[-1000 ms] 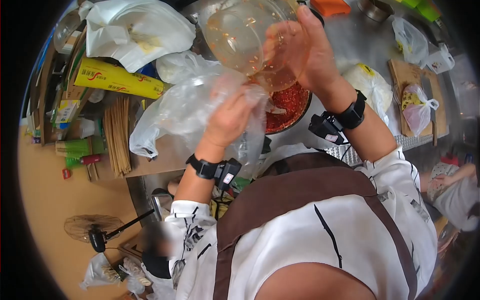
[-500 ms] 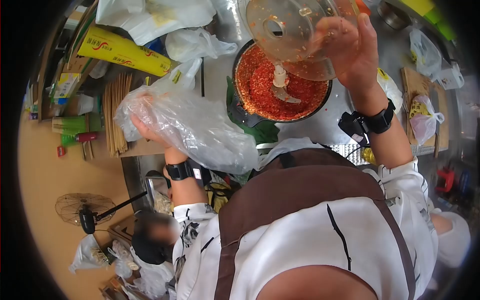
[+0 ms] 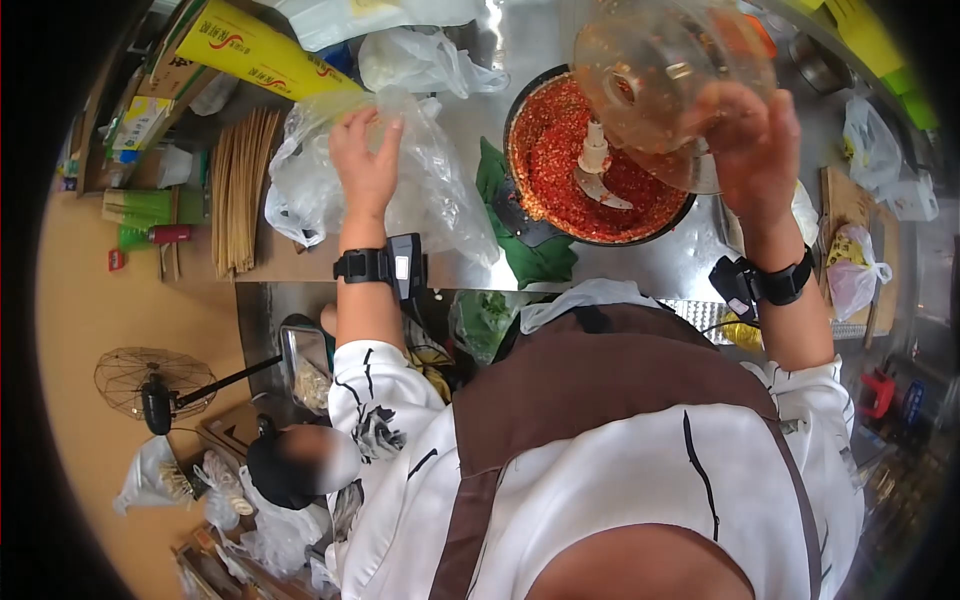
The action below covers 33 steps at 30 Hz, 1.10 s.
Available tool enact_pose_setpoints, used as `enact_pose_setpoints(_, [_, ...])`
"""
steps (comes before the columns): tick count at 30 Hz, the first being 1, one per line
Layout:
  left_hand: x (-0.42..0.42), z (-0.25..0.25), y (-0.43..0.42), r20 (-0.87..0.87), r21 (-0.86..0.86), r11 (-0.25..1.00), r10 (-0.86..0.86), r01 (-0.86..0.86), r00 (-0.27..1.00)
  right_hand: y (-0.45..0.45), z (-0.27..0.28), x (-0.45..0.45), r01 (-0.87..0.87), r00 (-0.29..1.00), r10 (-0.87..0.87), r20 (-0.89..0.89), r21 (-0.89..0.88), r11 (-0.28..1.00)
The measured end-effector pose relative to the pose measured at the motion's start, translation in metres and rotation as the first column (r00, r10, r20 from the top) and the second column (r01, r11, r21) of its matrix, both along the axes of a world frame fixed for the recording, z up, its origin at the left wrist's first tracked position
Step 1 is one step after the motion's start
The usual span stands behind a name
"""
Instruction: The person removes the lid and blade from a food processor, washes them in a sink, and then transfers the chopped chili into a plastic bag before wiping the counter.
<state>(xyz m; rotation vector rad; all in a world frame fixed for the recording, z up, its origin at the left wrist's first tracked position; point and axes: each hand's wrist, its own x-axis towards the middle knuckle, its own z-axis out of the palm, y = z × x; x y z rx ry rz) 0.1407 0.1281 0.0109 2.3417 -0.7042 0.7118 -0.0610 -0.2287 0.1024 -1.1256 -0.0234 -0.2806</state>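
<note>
My right hand [image 3: 752,150] grips a clear round lid [image 3: 650,60] spattered with red bits, tilted above a food processor bowl [image 3: 512,190]. Coarse chopped red chili [image 3: 545,130] fills the bowl around a white hub with a metal blade [image 3: 600,190]. To the left, my left hand [image 3: 363,165] has its fingers apart over a crumpled clear plastic bag [image 3: 430,190] on the table. Whether the fingers touch the bag is hard to tell. A green cloth [image 3: 535,262] lies partly under the bowl.
Left of the bag lie a bundle of wooden skewers [image 3: 240,190] and a yellow box [image 3: 250,45]. At right, a tied bag [image 3: 852,270] sits on a wooden board [image 3: 845,200]. A fan [image 3: 155,385] and a person in a black cap [image 3: 280,470] are at lower left.
My left hand has let go of the plastic bag, which now lies on the table. The lid is still in my right hand; the whole view has shifted slightly.
</note>
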Motion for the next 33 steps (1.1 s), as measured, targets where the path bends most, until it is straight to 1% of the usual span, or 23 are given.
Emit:
enact_pose_setpoints(2, [-0.009,0.018,-0.004,-0.069,-0.098,0.995,0.012,-0.019,0.998,-0.011,0.001,0.0,-0.111,0.993,0.104,0.057,0.154,0.982])
enact_pose_setpoints(3, [-0.014,0.026,-0.006,-0.104,-0.146,0.989,0.012,-0.027,0.995,-0.014,0.004,0.0,-0.085,0.996,0.078,0.048,0.146,0.986])
enact_pose_setpoints(5, [-0.02,0.031,-0.003,-0.059,-0.263,0.965,-0.014,-0.002,0.998,-0.02,0.007,-0.001,-0.03,0.999,0.026,0.032,0.128,0.991])
enact_pose_setpoints(6, [-0.022,0.032,-0.001,-0.033,-0.32,0.947,-0.025,0.013,0.999,-0.027,0.003,-0.003,-0.086,0.995,0.073,0.07,0.205,0.975])
enact_pose_setpoints(7, [-0.026,0.031,0.002,-0.014,-0.312,0.949,0.03,-0.033,0.999,-0.037,-0.003,-0.006,-0.145,0.986,0.118,0.114,0.277,0.95])
enact_pose_setpoints(8, [-0.033,0.031,0.003,-0.02,-0.357,0.933,0.041,-0.046,0.999,-0.045,-0.008,-0.008,-0.208,0.974,0.16,0.162,0.344,0.916])
enact_pose_setpoints(11, [-0.055,0.027,0.006,-0.033,-0.463,0.882,0.079,-0.086,0.996,-0.052,-0.014,-0.018,-0.079,0.992,0.01,0.129,0.541,0.837])
enact_pose_setpoints(13, [-0.066,0.024,0.008,-0.033,-0.498,0.861,0.105,-0.107,0.994,-0.066,-0.024,-0.024,0.002,0.997,-0.047,0.062,0.583,0.813])
enact_pose_setpoints(14, [-0.073,0.027,0.007,-0.061,-0.5,0.856,0.115,-0.13,0.992,-0.073,-0.028,-0.027,0.042,0.997,-0.074,0.028,0.601,0.798])
enact_pose_setpoints(16, [-0.086,0.031,0.003,-0.119,-0.502,0.847,0.134,-0.176,0.984,-0.081,-0.03,-0.033,-0.032,0.992,-0.053,0.117,0.627,0.778])
enact_pose_setpoints(17, [-0.088,0.031,0.0,-0.123,-0.522,0.836,0.122,-0.168,0.985,-0.084,-0.031,-0.036,-0.07,0.986,-0.043,0.161,0.638,0.767])
enact_pose_setpoints(19, [-0.092,0.032,-0.006,-0.128,-0.561,0.813,0.097,-0.152,0.987,-0.091,-0.03,-0.043,-0.021,0.98,-0.112,0.165,0.643,0.765])
enact_pose_setpoints(20, [-0.095,0.036,-0.011,-0.151,-0.582,0.802,0.058,-0.136,0.987,-0.096,-0.03,-0.046,0.004,0.975,-0.146,0.167,0.646,0.763])
enact_pose_setpoints(22, [-0.104,0.053,-0.027,-0.194,-0.623,0.775,-0.024,-0.105,0.981,-0.11,-0.032,-0.054,-0.052,0.968,-0.123,0.217,0.656,0.753])
enact_pose_setpoints(23, [-0.108,0.062,-0.033,-0.265,-0.599,0.796,-0.097,-0.085,0.959,-0.115,-0.033,-0.057,-0.079,0.964,-0.111,0.242,0.66,0.747])
enact_pose_setpoints(25, [-0.116,0.08,-0.046,-0.406,-0.552,0.833,-0.229,-0.037,0.885,-0.114,-0.03,-0.061,0.022,0.962,-0.193,0.193,0.648,0.762])
enact_pose_setpoints(26, [-0.118,0.089,-0.057,-0.504,-0.467,0.884,-0.253,-0.014,0.826,-0.111,-0.028,-0.062,0.072,0.957,-0.233,0.17,0.64,0.765])
enact_pose_setpoints(28, [-0.125,0.105,-0.082,-0.684,-0.292,0.954,-0.254,0.063,0.683,-0.105,-0.023,-0.065,0.067,0.961,-0.23,0.156,0.673,0.737])
enact_pose_setpoints(29, [-0.127,0.112,-0.096,-0.723,-0.221,0.965,-0.261,0.143,0.639,-0.105,-0.023,-0.066,0.062,0.963,-0.226,0.15,0.689,0.722])
enact_pose_setpoints(31, [-0.122,0.12,-0.127,-0.799,-0.082,0.949,-0.245,0.303,0.55,-0.119,-0.04,-0.071,-0.054,0.965,-0.139,0.222,0.688,0.723])
enact_pose_setpoints(32, [-0.117,0.116,-0.14,-0.745,0.001,0.935,-0.237,0.355,0.624,-0.126,-0.048,-0.072,-0.115,0.961,-0.094,0.261,0.684,0.72])
enact_pose_setpoints(33, [-0.11,0.108,-0.153,-0.685,0.089,0.913,-0.233,0.397,0.69,-0.129,-0.05,-0.073,-0.12,0.961,-0.091,0.262,0.687,0.716])
